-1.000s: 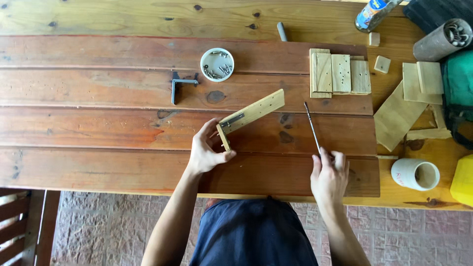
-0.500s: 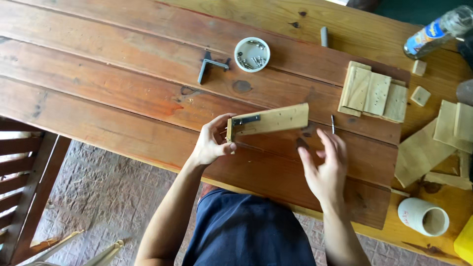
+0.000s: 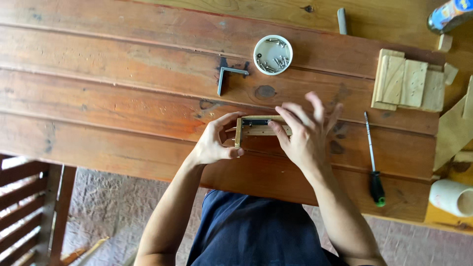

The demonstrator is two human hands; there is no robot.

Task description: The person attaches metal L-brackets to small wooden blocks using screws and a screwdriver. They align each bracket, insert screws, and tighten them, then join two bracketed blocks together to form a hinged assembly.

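Observation:
A small light-wood piece [image 3: 256, 130] with a metal bracket on it lies on the reddish plank table [image 3: 123, 103], held from both sides. My left hand [image 3: 214, 140] grips its left end, thumb under and fingers over. My right hand [image 3: 303, 133] covers its right part, fingertips pressing on the wood. A screwdriver [image 3: 373, 160] with a black and green handle lies on the table to the right of my right hand, untouched.
A white round lid with several screws [image 3: 273, 54] sits behind the hands, an L-shaped metal bracket [image 3: 226, 79] to its left. Stacked wood blocks [image 3: 406, 83] lie at the right, a white cup [image 3: 451, 197] at the near right edge, a bottle [image 3: 451, 14] at the far right corner.
My right hand has put the screwdriver down on the table and moved onto the wood piece. The wood piece now lies level between both hands. The view has shifted.

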